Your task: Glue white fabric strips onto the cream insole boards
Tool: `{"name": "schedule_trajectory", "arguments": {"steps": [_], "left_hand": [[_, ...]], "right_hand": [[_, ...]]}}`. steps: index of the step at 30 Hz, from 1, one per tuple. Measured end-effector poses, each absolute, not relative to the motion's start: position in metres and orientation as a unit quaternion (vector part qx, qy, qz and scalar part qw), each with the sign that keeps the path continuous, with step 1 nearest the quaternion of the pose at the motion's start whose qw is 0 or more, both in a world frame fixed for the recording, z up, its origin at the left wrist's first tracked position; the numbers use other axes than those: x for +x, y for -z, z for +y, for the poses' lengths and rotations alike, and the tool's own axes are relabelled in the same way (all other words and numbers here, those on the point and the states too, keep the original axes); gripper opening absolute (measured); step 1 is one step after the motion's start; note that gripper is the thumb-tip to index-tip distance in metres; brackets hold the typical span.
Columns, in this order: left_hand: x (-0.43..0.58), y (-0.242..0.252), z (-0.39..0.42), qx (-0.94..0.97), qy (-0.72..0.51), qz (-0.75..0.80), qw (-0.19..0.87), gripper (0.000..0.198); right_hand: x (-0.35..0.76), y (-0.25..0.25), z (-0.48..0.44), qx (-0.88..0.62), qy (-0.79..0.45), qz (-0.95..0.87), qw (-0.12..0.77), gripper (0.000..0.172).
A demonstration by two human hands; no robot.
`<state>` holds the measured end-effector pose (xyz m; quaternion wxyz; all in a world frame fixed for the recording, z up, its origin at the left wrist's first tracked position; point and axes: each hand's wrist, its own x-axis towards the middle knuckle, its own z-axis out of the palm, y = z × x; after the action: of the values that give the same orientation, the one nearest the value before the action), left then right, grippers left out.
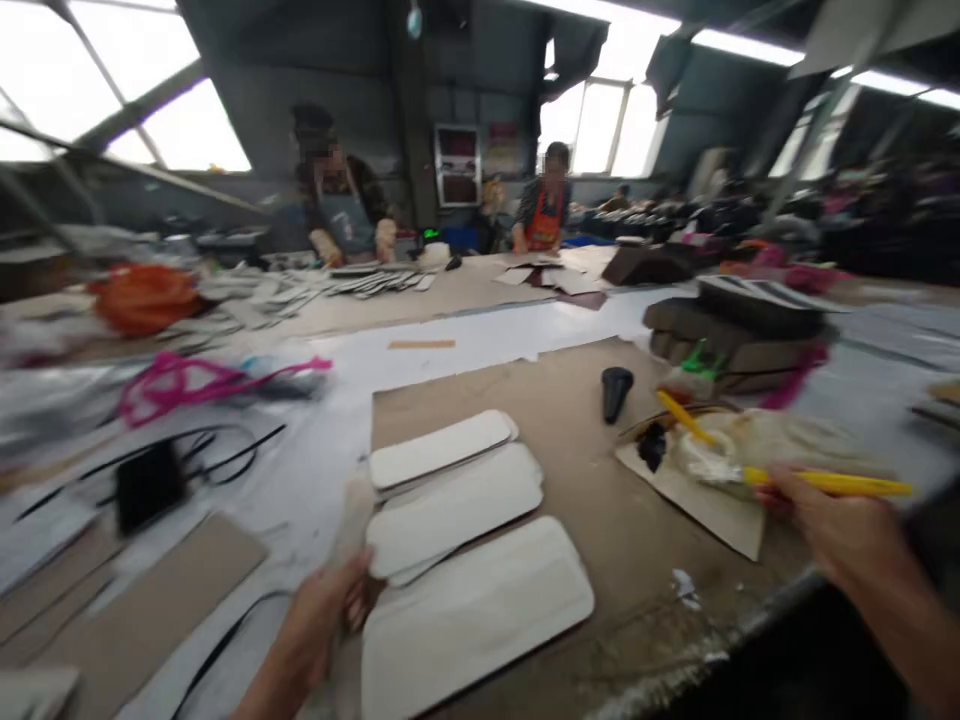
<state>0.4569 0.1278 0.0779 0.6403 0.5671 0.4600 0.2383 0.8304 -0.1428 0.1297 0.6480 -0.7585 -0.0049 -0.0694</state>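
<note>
My right hand (832,520) is closed around a yellow-handled brush (840,484). Its head is blurred over a whitish, glue-smeared pot (701,455), where a second yellow handle (684,416) slants. At the left edge of the pale panels, my left hand (330,605) has curled fingers; what they grip is smeared and cannot be made out. Just above it is a blurred pale strip (355,515). Rounded off-white panels lie in overlapping groups: an upper one (442,450), a middle one (457,505) and a large near one (476,620).
A brown board (570,400) lies under the panels. Beyond are a black tapered object (616,393) and stacked dark pieces (720,335). Left are a black phone-like slab (150,485), cords and pink straps (180,385). Two people (341,200) work across the table.
</note>
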Motion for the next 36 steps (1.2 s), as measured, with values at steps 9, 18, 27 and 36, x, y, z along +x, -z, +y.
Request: {"name": "schedule_trajectory", "arguments": {"steps": [9, 18, 27, 36], "left_hand": [[0.45, -0.066, 0.133, 0.507, -0.259, 0.44, 0.695, 0.038], [0.443, -0.062, 0.133, 0.516, -0.248, 0.419, 0.705, 0.039], [0.441, -0.059, 0.135, 0.537, -0.236, 0.425, 0.69, 0.039], [0.44, -0.056, 0.134, 0.551, -0.226, 0.44, 0.672, 0.042]], "right_hand": [[0.658, -0.136, -0.005, -0.714, -0.245, -0.329, 0.567, 0.039], [0.604, -0.111, 0.055, -0.674, -0.332, -0.352, 0.558, 0.039], [0.637, -0.102, 0.036, -0.769, -0.187, -0.372, 0.486, 0.037], [0.691, -0.11, 0.007, -0.815, 0.063, -0.411, 0.405, 0.033]]}}
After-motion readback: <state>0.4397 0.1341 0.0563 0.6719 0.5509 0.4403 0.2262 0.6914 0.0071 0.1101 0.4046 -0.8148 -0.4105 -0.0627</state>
